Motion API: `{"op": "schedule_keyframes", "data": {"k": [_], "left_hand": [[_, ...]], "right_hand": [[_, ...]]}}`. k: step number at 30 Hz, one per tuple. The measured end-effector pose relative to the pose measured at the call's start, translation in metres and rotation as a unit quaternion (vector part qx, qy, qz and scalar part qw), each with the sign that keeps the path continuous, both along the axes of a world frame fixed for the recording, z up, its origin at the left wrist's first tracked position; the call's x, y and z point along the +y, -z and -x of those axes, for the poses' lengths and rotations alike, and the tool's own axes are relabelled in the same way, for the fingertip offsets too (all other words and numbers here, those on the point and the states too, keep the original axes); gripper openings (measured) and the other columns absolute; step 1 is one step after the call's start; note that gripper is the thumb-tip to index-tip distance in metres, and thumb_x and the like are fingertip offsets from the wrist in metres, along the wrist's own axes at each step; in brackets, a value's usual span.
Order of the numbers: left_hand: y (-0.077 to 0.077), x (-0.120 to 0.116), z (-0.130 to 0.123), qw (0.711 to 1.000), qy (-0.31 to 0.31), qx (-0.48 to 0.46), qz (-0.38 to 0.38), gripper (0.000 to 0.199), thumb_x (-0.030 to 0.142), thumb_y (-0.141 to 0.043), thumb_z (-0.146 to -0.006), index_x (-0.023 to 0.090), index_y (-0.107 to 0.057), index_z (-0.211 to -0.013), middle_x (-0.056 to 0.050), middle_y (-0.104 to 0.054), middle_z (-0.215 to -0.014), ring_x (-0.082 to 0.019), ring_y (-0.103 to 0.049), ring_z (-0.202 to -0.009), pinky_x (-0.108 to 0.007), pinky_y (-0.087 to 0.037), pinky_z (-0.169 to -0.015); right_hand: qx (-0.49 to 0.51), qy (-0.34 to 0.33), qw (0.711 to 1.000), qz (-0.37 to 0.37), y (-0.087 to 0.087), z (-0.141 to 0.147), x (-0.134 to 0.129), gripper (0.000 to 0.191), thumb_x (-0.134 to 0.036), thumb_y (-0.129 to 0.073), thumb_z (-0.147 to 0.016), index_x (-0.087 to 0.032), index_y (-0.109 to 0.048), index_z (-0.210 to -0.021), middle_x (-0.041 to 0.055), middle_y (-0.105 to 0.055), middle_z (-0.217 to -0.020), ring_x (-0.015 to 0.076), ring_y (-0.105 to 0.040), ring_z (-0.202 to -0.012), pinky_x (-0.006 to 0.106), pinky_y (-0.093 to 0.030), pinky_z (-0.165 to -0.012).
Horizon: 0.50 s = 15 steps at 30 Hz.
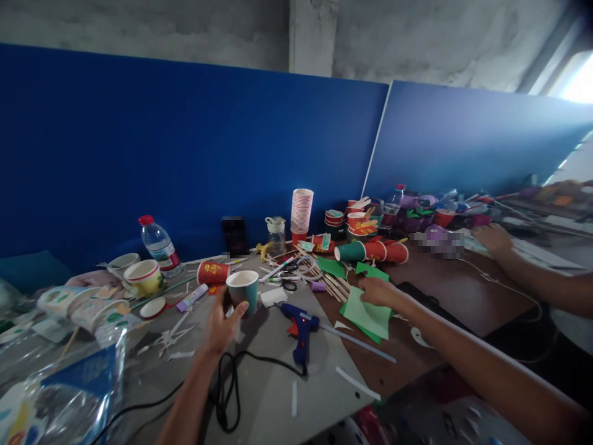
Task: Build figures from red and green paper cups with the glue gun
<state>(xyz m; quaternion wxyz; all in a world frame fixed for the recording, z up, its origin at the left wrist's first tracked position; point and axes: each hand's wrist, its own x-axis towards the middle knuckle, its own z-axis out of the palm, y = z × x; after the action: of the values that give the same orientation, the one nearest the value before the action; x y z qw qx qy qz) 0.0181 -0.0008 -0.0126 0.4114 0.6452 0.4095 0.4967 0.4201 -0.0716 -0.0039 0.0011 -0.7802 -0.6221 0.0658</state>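
A teal paper cup (249, 294) stands upright, mouth up, in the grasp of my left hand (223, 321), whose thumb and fingers are around its side. My right hand (377, 292) reaches over the green paper sheets (368, 314) on the brown part of the table; its fingertips are bent down at the sheets' upper edge, and what they hold, if anything, is hidden. Between my hands lies a blue glue gun (303, 330) with a lit red light and a black cord. Near it are a white paper piece (274, 296) and black-handled scissors (290, 284).
Behind stand a tall stack of paper cups (302, 213), a glass jar (277, 236) and a water bottle (160, 250). Joined cups (373, 251) lie right of centre. Plastic packaging (78, 395) covers the left front. Another person's hand (493, 240) rests at the right.
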Motion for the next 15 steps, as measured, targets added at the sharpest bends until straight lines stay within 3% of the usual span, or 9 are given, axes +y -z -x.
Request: {"op": "schedule_keyframes", "data": {"k": [6, 11, 13, 15], "left_hand": [[-0.006, -0.003, -0.001, 0.998, -0.05, 0.038, 0.03, 0.064, 0.045, -0.065, -0.069, 0.014, -0.049, -0.123, -0.016, -0.063, -0.119, -0.029, -0.063, -0.105, -0.043, -0.051, -0.089], [-0.005, -0.002, 0.001, 0.998, -0.059, 0.034, 0.018, 0.068, 0.045, -0.065, -0.069, 0.012, -0.047, -0.125, -0.017, -0.062, -0.119, -0.03, -0.063, -0.104, -0.043, -0.049, -0.09], [-0.004, -0.002, 0.001, 0.998, -0.059, 0.032, 0.019, 0.068, 0.046, -0.066, -0.069, 0.012, -0.047, -0.125, -0.017, -0.063, -0.118, -0.03, -0.063, -0.104, -0.043, -0.049, -0.09], [-0.002, 0.0, 0.001, 0.998, -0.051, 0.022, 0.021, 0.069, 0.046, -0.066, -0.069, 0.012, -0.047, -0.125, -0.017, -0.062, -0.118, -0.03, -0.063, -0.104, -0.043, -0.049, -0.09]], "right_hand": [[0.032, 0.023, 0.999, -0.023, -0.057, -0.025, 0.038, 0.013, -0.019, -0.054, -0.082, -0.015, -0.063, -0.074, 0.0037, -0.064, -0.071, 0.016, -0.059, -0.069, 0.024, -0.038, -0.058], [0.085, 0.01, 0.996, -0.01, -0.082, -0.038, 0.05, 0.013, -0.011, -0.064, -0.065, -0.017, -0.059, -0.054, 0.0041, -0.061, -0.058, 0.0196, -0.059, -0.063, 0.026, -0.036, -0.056], [0.119, -0.001, 0.993, 0.001, -0.091, -0.046, 0.044, 0.009, -0.011, -0.064, -0.063, -0.015, -0.061, -0.055, 0.0052, -0.063, -0.058, 0.02, -0.059, -0.061, 0.026, -0.038, -0.056], [0.16, -0.017, 0.987, 0.012, -0.1, -0.054, 0.037, 0.007, -0.017, -0.062, -0.07, -0.012, -0.067, -0.07, 0.0069, -0.067, -0.065, 0.0194, -0.061, -0.061, 0.026, -0.04, -0.056]]}}
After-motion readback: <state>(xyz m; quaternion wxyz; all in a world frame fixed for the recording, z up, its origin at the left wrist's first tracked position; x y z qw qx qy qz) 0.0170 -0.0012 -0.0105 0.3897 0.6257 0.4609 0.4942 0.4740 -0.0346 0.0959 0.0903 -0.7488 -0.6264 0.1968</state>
